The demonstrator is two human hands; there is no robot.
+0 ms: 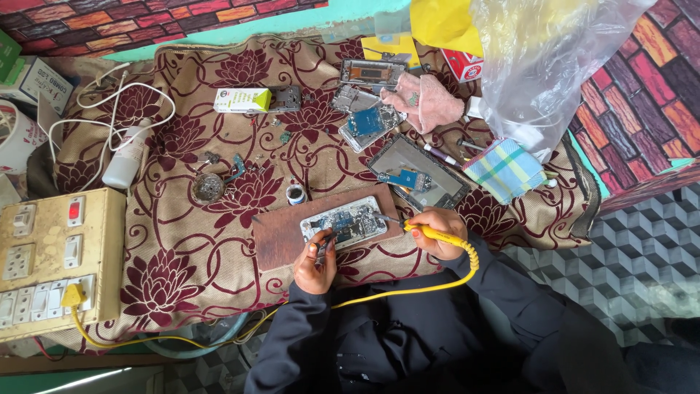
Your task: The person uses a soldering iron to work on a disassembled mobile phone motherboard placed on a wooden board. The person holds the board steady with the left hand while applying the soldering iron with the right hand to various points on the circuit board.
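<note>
Tabletop (pixel 182 241): maroon-flowered cloth, brick-pattern wall behind. Right hand (pixel 437 232): grip closed on yellow soldering iron (pixel 437 235), tip at opened phone (pixel 344 222). Left hand (pixel 315 266): grip pinching tweezers (pixel 323 244) at the phone's near edge. Phone lies on wooden board (pixel 281 237), between both grips. Small round tin (pixel 208 187) beyond the left grip, contents indistinct.

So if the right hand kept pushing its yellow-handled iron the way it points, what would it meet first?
The right hand aims the soldering iron leftward; its tip looks to be already at the edge of the opened phone on the wooden board, so the phone comes first. Contact is unclear.
</note>
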